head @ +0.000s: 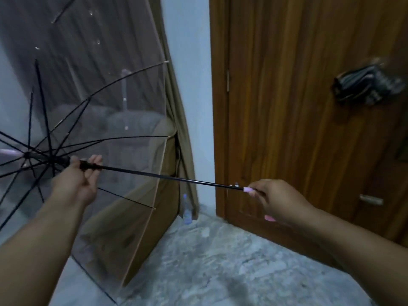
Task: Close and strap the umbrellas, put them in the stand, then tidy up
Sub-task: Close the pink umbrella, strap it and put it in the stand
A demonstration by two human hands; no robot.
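My right hand (280, 202): fingers curled tight round the pink handle (248, 189), which pokes out at both ends of my fist. My left hand (80, 182): fingers half-curled round the black slider (87, 165) on the shaft, thumb over the top, fingertips showing past it.

Between the two hands runs the thin black shaft (165, 176), held nearly level, sloping down a little toward my right.

The umbrella (99, 111) is fully open, clear plastic, black ribs fanning out from the hub just beyond my left hand. Its lower edge reaches down near the floor (220, 261).

Seen through the plastic: a brown couch (141, 138) and a brown curtain (176, 85) hanging beside it. A plastic bottle (187, 209) stands on the floor at the foot of the curtain. To the right, a wooden door (298, 107), closed. A dark striped bundle (364, 87) hangs on it, blurred; cannot tell what it is.
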